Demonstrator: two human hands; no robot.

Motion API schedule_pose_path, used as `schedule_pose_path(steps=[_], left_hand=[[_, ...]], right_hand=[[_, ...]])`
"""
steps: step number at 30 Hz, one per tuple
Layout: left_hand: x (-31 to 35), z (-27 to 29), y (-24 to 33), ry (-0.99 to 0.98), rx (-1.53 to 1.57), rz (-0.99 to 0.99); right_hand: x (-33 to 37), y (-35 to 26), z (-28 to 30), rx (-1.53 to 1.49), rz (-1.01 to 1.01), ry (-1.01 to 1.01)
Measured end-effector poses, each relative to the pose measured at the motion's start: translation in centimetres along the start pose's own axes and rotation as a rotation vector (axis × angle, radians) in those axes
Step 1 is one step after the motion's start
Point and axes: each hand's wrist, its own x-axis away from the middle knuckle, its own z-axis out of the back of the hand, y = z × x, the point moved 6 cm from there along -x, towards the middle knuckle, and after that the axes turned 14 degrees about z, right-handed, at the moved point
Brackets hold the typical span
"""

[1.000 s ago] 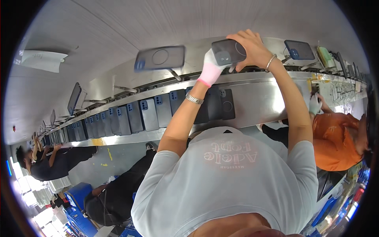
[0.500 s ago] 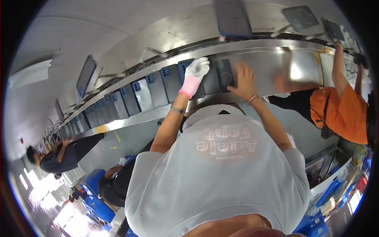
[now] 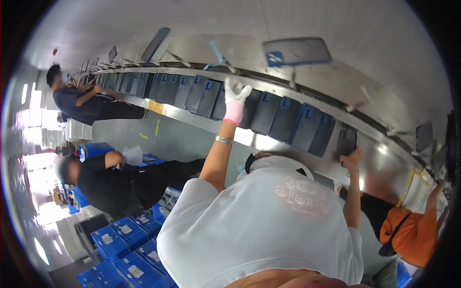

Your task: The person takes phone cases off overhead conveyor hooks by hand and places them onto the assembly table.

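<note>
Rightward of the row (image 3: 288,120), the right hand (image 3: 352,158), blurred a moment ago, now grips a dark case (image 3: 346,139) by its lower end. Whether it touches the bench (image 3: 379,150), I cannot tell. The gloved left hand (image 3: 235,103) is at the row, fingers parted, seemingly empty. Step, I judge: placing or lifting the case; next calls for steady edge contact.

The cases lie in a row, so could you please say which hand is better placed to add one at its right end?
Probably the right hand: it holds a case just beyond that end of the row, while the left hand is open farther along, with no case visible in it.
</note>
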Motion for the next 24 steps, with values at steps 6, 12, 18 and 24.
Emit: schedule_pose_path(steps=[6,12,18,24], left_hand=[[-2.2,-1.7,8.0,0.021,-0.199,-0.461],[-6.4,-9.7,7.2,-0.074,0.069,-0.118],[-2.8,-22.6,5.9,-0.782,0.565,0.266],[3.4,-24.1,6.4,-0.884,0.154,-0.049]], right_hand=[[3.1,-13.8,10.6,-1.236,0.206,-0.075],[0.4,-28.8,21.9,-1.228,0.748,0.101],[-5.0,-29.4,26.8,-0.939,0.892,0.296],[-4.3,-22.6,29.7,-0.775,0.884,0.442]])
